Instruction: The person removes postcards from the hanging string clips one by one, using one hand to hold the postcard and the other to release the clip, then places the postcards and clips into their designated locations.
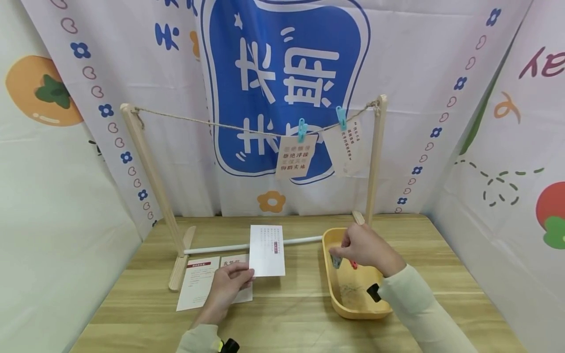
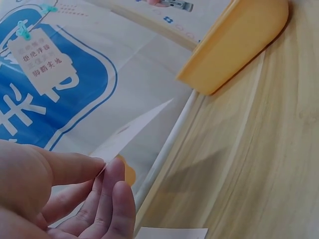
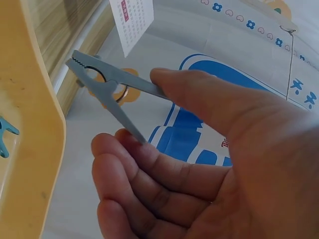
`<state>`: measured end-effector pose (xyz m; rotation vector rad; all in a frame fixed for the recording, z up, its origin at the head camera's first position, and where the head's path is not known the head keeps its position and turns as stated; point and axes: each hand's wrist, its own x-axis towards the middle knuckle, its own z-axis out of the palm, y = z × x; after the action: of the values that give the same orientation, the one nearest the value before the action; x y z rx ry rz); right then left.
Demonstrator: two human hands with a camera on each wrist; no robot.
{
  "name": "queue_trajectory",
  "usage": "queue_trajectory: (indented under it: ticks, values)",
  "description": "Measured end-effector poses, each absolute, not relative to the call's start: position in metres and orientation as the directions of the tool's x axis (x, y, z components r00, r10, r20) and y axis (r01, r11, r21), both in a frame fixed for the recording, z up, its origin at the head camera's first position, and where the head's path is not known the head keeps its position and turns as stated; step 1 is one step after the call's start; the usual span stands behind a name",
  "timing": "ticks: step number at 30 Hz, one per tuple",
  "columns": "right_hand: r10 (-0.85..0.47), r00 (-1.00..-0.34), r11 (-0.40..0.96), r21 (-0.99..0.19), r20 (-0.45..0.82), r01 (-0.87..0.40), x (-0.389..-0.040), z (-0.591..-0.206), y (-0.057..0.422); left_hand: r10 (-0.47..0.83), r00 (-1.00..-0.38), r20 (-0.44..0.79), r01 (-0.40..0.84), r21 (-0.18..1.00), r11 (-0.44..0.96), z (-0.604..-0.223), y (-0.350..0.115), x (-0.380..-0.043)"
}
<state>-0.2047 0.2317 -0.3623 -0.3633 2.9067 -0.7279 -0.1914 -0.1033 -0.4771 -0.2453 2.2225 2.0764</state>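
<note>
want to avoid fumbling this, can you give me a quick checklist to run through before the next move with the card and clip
1. White card secure: ok, pinched by the left hand.
2. Gray clip ready: ok, handles pinched in the right hand.
3. Clip jaws opened: not ok, the tips are together.
4. Room on the cord: ok, its left stretch is bare.
5. Card up at the cord: not ok, it is well below.
6. Clip spring strong enough: cannot tell.

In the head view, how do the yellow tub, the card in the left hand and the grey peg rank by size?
1. Yellow tub
2. Held card
3. Grey peg, partly hidden
</note>
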Motion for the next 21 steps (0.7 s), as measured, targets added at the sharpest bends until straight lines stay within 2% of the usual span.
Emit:
queue_trajectory:
  ticks: [21]
  values:
    - [-0.293, -0.951, 0.878, -0.422, -0.104, -0.224, -0.211, -0.383, 0.232, -0.038, -0.975, -0.218, -0.221, 0.971, 0.09, -0.491, -0.096, -0.188]
